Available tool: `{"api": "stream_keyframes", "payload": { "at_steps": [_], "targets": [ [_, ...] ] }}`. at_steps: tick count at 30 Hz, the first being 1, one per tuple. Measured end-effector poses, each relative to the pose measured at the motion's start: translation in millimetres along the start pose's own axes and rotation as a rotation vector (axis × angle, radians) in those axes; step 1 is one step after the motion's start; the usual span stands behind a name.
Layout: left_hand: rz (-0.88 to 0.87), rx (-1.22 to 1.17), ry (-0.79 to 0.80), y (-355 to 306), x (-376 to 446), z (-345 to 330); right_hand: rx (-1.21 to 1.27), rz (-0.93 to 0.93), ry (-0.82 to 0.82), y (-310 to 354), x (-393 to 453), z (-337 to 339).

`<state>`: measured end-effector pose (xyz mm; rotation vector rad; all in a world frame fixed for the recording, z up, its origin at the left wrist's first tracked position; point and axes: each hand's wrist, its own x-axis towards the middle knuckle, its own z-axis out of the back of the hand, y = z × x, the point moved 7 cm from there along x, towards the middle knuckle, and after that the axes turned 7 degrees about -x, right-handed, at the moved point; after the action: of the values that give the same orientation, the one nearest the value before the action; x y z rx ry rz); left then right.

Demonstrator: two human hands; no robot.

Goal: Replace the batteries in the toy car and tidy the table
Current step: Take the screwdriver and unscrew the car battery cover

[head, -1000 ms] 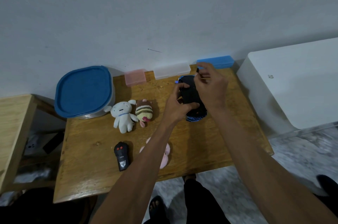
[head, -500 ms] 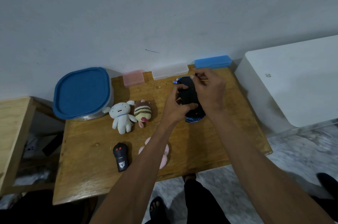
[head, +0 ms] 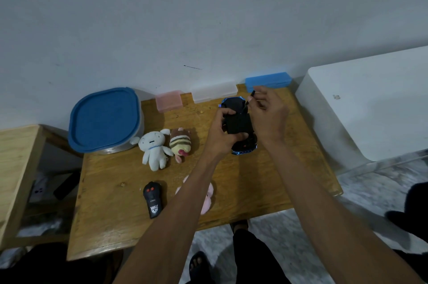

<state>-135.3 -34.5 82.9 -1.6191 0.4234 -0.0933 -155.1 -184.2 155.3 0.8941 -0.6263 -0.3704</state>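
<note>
A black toy car with blue trim (head: 238, 125) lies upside down on the far right part of the wooden table (head: 111, 191). My left hand (head: 221, 134) grips its left side. My right hand (head: 268, 116) pinches a thin dark screwdriver (head: 249, 99), whose tip rests on the car's underside near its far end. The black remote control (head: 152, 199) lies near the front of the table, left of my left forearm.
Along the wall stand a blue box (head: 268, 81), a clear box (head: 214, 92) and a pink box (head: 168, 102). A blue-lidded tub (head: 104, 119) sits far left. A white plush (head: 154, 148), a striped plush (head: 180, 143) and a pink plush (head: 207, 198) lie mid-table. A white appliance (head: 370, 103) stands to the right.
My right hand has shifted a little and the screwdriver now shows clearly, tilted with its tip on the car. My left hand keeps its grip on the car.
</note>
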Motion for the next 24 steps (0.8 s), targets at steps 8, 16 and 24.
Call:
{"api": "stream_keyframes", "payload": {
  "at_steps": [8, 16, 24],
  "targets": [
    [0.012, 0.007, 0.012, 6, -1, 1, 0.087, -0.099, -0.062, -11, 3, 10],
    [0.001, 0.049, 0.009, 22, 2, 3, -0.191, -0.229, 0.041, -79, -23, 7],
    [0.058, 0.036, 0.038, 37, 1, -7, -0.466, -0.458, 0.274, -150, -73, -13]
  ]
}}
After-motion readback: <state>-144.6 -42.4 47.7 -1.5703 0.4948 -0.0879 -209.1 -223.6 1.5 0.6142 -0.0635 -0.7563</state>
